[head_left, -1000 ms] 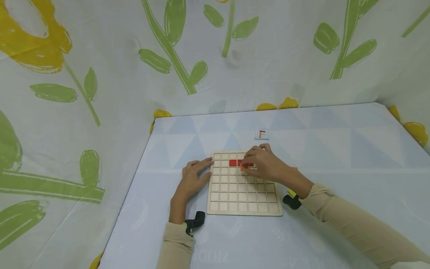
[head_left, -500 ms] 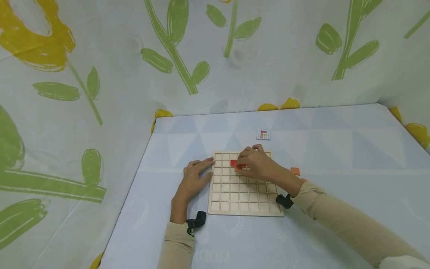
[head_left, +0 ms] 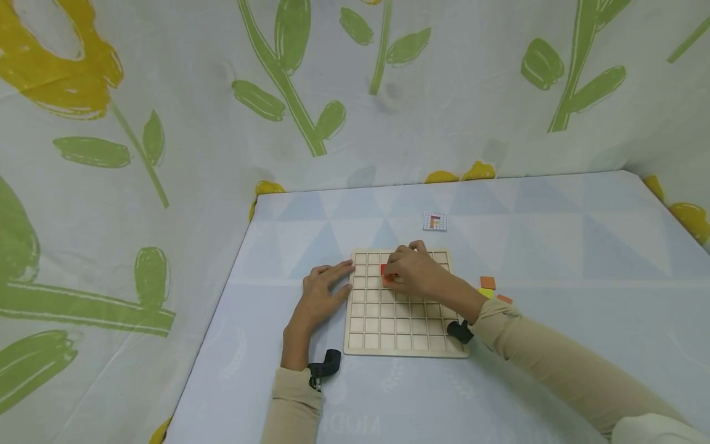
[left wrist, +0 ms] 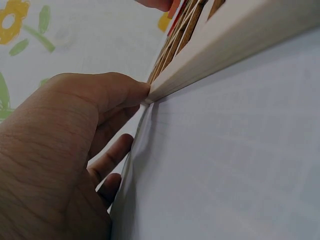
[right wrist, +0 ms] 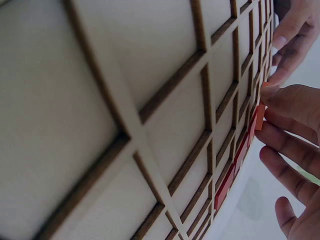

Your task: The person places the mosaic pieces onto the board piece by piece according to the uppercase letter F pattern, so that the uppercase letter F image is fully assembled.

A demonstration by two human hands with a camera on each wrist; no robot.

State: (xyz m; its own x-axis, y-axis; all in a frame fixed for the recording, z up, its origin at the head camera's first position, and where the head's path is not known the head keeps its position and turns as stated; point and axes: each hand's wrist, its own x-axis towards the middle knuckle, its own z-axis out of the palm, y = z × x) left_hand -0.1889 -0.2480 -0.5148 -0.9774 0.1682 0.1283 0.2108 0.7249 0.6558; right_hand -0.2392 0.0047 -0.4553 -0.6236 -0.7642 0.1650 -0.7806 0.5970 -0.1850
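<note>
Placing step, I reckon. My right hand (head_left: 415,271) pinches orange tile (right wrist: 260,118) at 11 o'clock on board (head_left: 386,309); left hand (head_left: 320,295), fingers loose, touches board at 9. Next likely needs squaring up.

The right hand (head_left: 413,271) pinched between thumb and fingers; the left hand (head_left: 320,296) lay with fingers extended.

Backdrop (head_left: 444,123): pale, green leaves (head_left: 258,99) (yellow flowers (head_left: 97,65) too) | Table cover (head_left: 582,265): light-blue triangles (head_left: 627,240)
</note>
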